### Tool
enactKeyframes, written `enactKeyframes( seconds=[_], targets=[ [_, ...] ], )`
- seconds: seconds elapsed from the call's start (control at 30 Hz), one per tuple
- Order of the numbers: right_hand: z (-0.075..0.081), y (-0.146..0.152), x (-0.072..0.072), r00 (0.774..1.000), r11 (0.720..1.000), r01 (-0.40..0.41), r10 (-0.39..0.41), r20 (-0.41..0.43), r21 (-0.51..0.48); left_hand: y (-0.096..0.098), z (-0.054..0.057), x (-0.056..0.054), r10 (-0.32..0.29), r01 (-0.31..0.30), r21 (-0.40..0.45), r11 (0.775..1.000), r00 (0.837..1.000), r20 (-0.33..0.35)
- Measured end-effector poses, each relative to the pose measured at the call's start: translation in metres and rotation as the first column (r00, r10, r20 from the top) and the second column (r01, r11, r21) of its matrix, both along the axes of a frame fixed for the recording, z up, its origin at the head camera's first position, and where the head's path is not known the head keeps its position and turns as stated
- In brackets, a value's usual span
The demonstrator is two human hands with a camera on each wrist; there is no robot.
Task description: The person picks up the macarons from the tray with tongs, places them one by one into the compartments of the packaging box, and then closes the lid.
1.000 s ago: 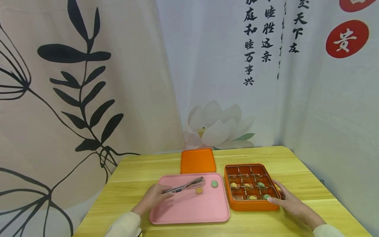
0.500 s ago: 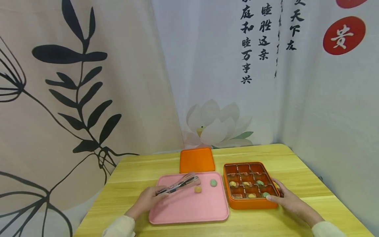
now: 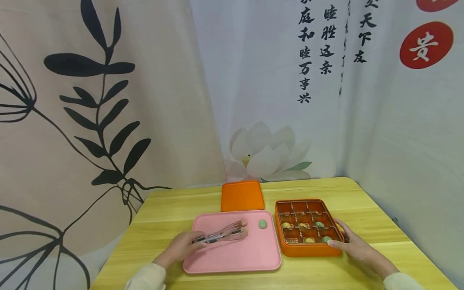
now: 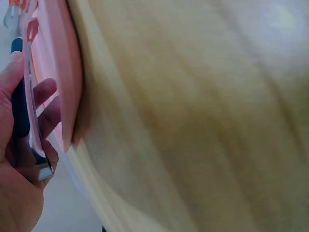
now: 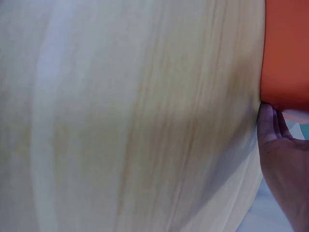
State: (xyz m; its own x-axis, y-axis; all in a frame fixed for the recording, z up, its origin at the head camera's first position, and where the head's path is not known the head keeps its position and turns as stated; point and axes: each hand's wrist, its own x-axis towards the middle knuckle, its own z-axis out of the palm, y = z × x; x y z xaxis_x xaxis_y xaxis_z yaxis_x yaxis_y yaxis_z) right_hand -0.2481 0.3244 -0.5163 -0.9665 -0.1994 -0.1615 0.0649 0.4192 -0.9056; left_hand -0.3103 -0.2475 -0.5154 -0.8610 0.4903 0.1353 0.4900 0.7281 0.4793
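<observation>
Tongs (image 3: 214,238): silvery and dark
Tray (image 3: 232,261): plain pink
Box (image 3: 311,251): super orange
Counter (image 3: 174,205): yellowish, streaky woodgrain
Backdrop (image 3: 174,100): pale, black leafy print

Head view: rear end of tongs (image 3: 212,238) hid. in L hand (image 3: 183,246); contact at far tips too sm. to tell. R hand (image 3: 357,245): some fingers hid. behind box (image 3: 308,251). Pcs (image 3: 309,240) in box too sm. to ID. L sleeve (image 3: 146,278), R sleeve (image 3: 400,281) cut by btm edge; upper red disc (image 3: 436,3) cut by top edge. L wrist view: tongs, tray (image 4: 70,72) cut at top; table (image 4: 193,121) blurred. R wrist view: box, R hand cut by R edge.
</observation>
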Motion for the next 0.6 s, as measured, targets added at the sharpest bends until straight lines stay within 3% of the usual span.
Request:
enactKeyframes(
  seconds=[0.23,0.6],
  targets=[
    [-0.0023,0.0014,-0.0018,1.0,1.0,0.003,-0.003,0.004,0.004,0.0023,0.005,-0.0013,0.005,-0.005,-0.072,0.997,1.0,-0.003],
    [-0.0038,0.002,-0.0025,1.0,1.0,-0.001,0.001,-0.001,-0.007,0.0069,0.0072,-0.0027,-0.033,0.018,-0.113,0.993,0.991,-0.13]
  ],
)
